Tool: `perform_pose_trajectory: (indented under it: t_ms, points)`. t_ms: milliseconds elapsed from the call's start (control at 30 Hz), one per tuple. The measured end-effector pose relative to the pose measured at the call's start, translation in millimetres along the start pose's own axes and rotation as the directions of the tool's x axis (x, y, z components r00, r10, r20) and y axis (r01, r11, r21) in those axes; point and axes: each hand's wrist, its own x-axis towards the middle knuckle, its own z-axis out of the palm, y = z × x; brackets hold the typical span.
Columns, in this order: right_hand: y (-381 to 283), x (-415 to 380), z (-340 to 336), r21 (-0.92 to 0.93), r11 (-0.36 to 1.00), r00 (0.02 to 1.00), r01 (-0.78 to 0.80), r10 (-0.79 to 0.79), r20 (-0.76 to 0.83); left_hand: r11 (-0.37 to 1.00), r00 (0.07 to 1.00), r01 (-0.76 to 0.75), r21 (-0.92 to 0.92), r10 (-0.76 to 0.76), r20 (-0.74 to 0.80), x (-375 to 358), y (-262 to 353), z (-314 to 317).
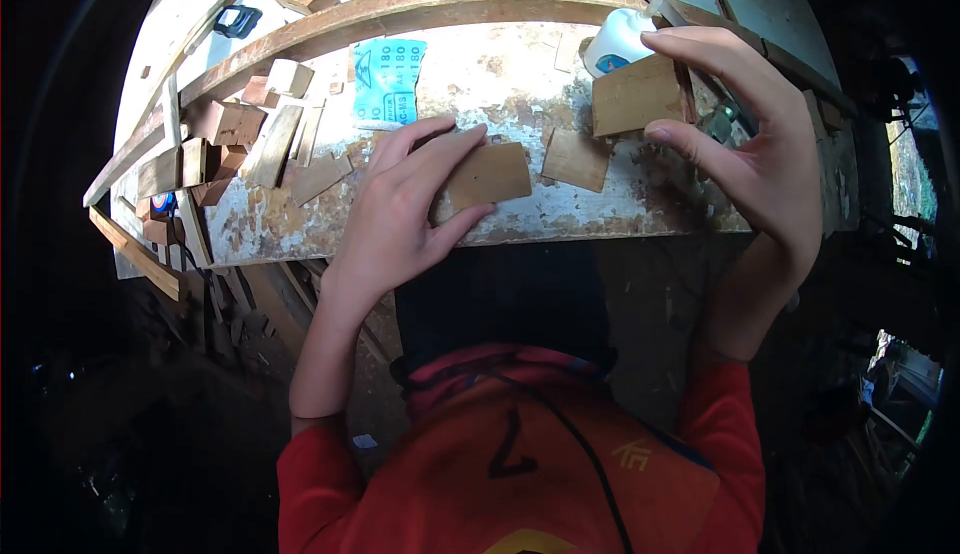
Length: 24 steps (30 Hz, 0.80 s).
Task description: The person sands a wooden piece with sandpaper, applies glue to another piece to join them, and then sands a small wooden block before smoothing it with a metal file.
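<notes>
A flat brown wooden piece [490, 176] lies near the bench's front edge, with my left hand [405, 194] curled round its left end, thumb at the near side and fingers at the far side. Raised at the right, my right hand [745, 124] pinches a rectangular wooden block [638, 96] by its right end between thumb and fingers. Between the two pieces a thin square of wood [576, 160] rests on the bench. Just behind the raised block stands a white bottle [618, 42], partly hidden by it.
Blue sandpaper [389, 82] lies beyond my left hand. Wood offcuts [236, 124] crowd the left of the worn bench [480, 64]. A long curved wooden strip [440, 2] crosses the back. A black-framed object [238, 22] sits at the back left.
</notes>
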Motion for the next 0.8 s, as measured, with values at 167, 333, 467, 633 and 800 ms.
perform_pose_trajectory:
  t_ms: [167, 333, 467, 633, 800]
  points:
    - [1, -30, 2, -0.032, 0.996, 0.995, -0.089, 0.087, -0.052, 0.998, 0.998, -0.053, 0.034, 0.051, 0.046, 18, 5, -5]
    - [7, -47, 8, -0.001, 0.983, 0.98, -0.184, 0.183, -0.078, 0.993, 0.986, -0.112, -0.022, 0.114, 0.123, 50, 16, 12]
    - [13, -56, 13, 0.003, 0.979, 0.973, -0.205, 0.205, -0.104, 0.985, 0.97, -0.152, -0.081, 0.165, 0.179, 70, 17, 33]
    - [16, -61, 17, 0.018, 0.981, 0.972, -0.192, 0.193, -0.136, 0.983, 0.954, -0.143, -0.112, 0.167, 0.247, 81, 19, 36]
    - [20, -65, 22, 0.056, 0.977, 0.966, -0.205, 0.212, -0.151, 0.525, 0.977, 0.184, -0.831, -0.19, 0.097, 70, 21, 24]
